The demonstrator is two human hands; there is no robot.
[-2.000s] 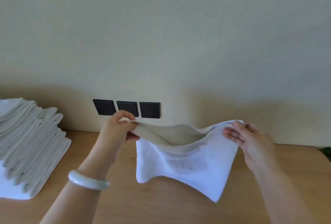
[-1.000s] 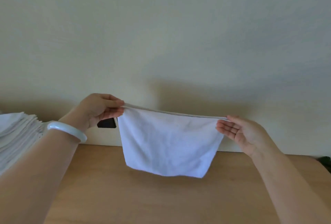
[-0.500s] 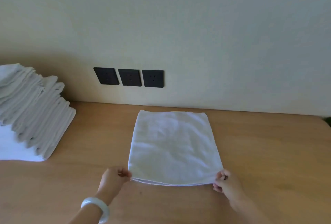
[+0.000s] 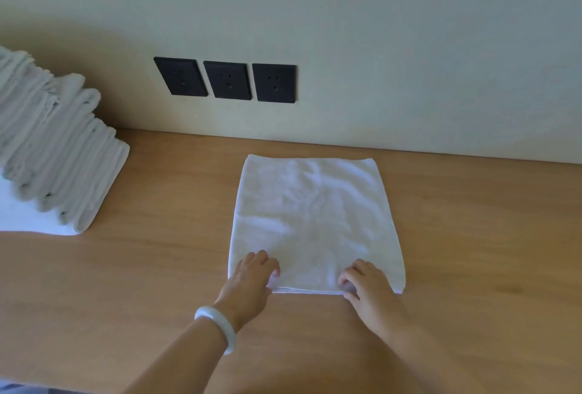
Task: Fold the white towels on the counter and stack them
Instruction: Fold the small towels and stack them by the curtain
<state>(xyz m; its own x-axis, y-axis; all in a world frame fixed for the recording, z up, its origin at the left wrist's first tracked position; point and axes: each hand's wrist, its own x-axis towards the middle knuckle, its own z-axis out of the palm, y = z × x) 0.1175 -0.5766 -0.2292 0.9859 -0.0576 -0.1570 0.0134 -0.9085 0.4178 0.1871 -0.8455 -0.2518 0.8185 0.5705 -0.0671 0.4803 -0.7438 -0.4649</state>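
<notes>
Setting: a pale matte wall (image 4: 393, 31) above a wood-grain counter (image 4: 151, 274) that fills the lower half of the frame.
Fixtures: three black socket plates (image 4: 225, 80) in a row on the wall, upper left of centre.
Task item: white towel (image 4: 315, 214), centre of frame, lying flat on the counter and already doubled (two layers show at the near hem).
Finished stock: stack of folded towels (image 4: 53, 154) at the left edge, leaning, well apart from the towel being folded.
Left hand (image 4: 252, 277): at the lower-left corner of the towel, with its fingers curled over the hem and pinching it. A white bangle (image 4: 217, 327) sits on the wrist.
Right hand (image 4: 368, 283): near the lower-right corner, with its fingers bent onto the same hem and gripping it.
Step in hand (judged): the next fold, with the near hem to go up to the far edge.
Method advised: lift both corners together, keep the two layers pinched as one, match corner to corner, then press the crease flat.
Materials: soft terry with a faintly rumpled surface, limp rather than stiff. The counter is smooth and hard, so the cloth may slide.
Shapes: the towel is a near-rectangle. The folded ones show rounded, ribbed edges.
</notes>
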